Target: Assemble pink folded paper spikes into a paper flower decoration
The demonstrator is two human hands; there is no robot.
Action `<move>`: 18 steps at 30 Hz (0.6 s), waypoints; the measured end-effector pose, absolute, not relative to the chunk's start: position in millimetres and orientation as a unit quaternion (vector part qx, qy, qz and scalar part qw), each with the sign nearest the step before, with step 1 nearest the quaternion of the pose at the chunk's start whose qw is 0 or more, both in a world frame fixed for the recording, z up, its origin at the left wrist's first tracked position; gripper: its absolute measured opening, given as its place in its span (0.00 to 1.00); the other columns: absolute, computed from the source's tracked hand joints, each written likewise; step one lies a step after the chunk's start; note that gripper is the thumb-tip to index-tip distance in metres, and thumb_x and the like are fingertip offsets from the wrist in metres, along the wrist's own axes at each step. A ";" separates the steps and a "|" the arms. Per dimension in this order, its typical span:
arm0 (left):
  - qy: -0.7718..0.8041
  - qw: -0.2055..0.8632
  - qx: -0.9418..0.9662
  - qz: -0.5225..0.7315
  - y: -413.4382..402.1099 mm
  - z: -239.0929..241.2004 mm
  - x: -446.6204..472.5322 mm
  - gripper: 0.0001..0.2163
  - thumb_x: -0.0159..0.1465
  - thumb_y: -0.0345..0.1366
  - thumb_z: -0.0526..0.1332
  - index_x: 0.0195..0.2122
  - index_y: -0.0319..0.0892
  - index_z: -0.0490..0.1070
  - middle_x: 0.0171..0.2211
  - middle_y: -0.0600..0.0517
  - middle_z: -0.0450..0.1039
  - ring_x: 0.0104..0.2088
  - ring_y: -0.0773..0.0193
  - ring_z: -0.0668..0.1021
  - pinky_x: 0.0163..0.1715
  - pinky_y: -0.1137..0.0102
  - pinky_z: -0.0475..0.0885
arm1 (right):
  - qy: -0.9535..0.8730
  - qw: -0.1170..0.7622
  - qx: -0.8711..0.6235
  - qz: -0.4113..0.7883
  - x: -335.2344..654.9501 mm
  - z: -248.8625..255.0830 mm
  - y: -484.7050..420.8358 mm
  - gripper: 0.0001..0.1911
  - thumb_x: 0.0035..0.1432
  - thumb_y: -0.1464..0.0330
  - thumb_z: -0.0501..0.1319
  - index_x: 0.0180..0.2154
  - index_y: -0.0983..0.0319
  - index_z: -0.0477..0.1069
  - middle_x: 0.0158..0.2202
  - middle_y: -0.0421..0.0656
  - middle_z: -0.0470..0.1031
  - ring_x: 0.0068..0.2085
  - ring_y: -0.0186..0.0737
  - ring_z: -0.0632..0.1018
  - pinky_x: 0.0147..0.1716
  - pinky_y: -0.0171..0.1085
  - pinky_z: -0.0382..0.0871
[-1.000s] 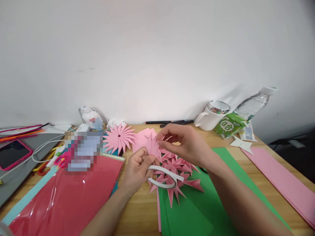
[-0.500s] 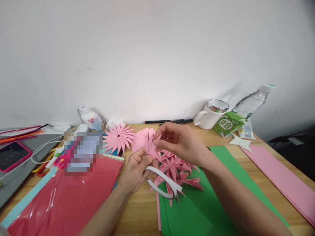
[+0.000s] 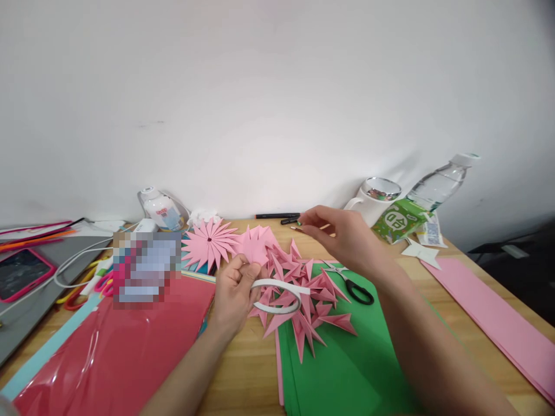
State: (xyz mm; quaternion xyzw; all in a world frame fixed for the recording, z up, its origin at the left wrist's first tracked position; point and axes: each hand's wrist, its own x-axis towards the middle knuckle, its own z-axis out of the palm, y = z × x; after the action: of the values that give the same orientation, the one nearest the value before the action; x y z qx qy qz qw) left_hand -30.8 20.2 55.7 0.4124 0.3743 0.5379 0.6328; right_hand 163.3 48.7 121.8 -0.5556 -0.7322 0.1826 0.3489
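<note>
My left hand (image 3: 237, 289) is closed around the base of a pink folded-paper piece (image 3: 255, 248) whose pointed tips fan upward. A white ring of tape (image 3: 281, 309) hangs from the same hand, its loose end pointing right. My right hand (image 3: 340, 234) is raised to the right, near the pens, with thumb and fingers drawn together in a pinch. Whatever lies between its fingertips is too small to make out. Below the hands, a heap of pink folded-paper spikes (image 3: 310, 294) rests partly on green paper sheets (image 3: 347, 364).
Black-handled scissors (image 3: 359, 292) lie on the green sheets. A pink paper pinwheel (image 3: 208, 240) and red wrapped sheets (image 3: 130, 346) are left. Black pens (image 3: 277, 216) lie by the wall. A white mug (image 3: 368, 202), green packet (image 3: 396, 219), bottle (image 3: 442, 185) and pink strips (image 3: 494, 323) are right.
My right hand has left the pink folded piece and moved right and slightly up, uncovering the scissors. My left hand still holds the piece; the tape ring has swung up and left.
</note>
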 end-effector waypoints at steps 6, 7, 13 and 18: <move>0.392 0.530 0.382 0.647 23.5 60.8 -36.4 0.15 0.54 0.39 0.64 0.22 0.40 0.57 0.16 0.58 0.69 0.10 0.80 0.58 0.10 0.81 0.52 | -0.723 0.071 -0.686 0.042 217.7 70.4 41.8 0.11 0.53 0.74 0.55 0.37 0.66 0.73 0.35 0.51 0.76 0.38 0.50 0.76 0.35 0.42 0.67; 0.395 0.512 0.377 0.663 23.5 61.3 -37.2 0.15 0.54 0.39 0.64 0.22 0.40 0.57 0.15 0.58 0.68 0.10 0.79 0.59 0.10 0.81 0.53 | -0.722 0.038 -0.690 0.037 226.5 59.3 36.7 0.12 0.52 0.74 0.56 0.39 0.68 0.73 0.36 0.53 0.76 0.39 0.52 0.76 0.35 0.43 0.67; 0.408 0.428 0.363 0.720 23.9 62.8 -39.9 0.15 0.53 0.39 0.65 0.22 0.40 0.58 0.16 0.56 0.70 0.11 0.77 0.62 0.10 0.81 0.56 | -0.760 0.061 -0.642 0.083 251.0 18.0 -2.4 0.21 0.51 0.72 0.55 0.49 0.63 0.66 0.49 0.51 0.69 0.47 0.50 0.73 0.45 0.44 0.67; 0.402 0.406 0.347 0.744 29.4 62.4 -42.9 0.15 0.51 0.39 0.67 0.21 0.39 0.59 0.17 0.56 0.70 0.11 0.77 0.62 0.09 0.81 0.57 | -0.736 0.055 -0.673 0.047 250.4 9.8 -15.6 0.21 0.51 0.73 0.53 0.49 0.64 0.66 0.41 0.52 0.72 0.42 0.53 0.75 0.39 0.49 0.69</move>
State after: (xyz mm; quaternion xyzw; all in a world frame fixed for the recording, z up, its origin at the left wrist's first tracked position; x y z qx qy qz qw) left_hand -42.9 29.4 62.4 0.3466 0.4018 0.7441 0.4058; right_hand 250.4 -15.6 9.8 -0.6733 -0.7358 0.0470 0.0547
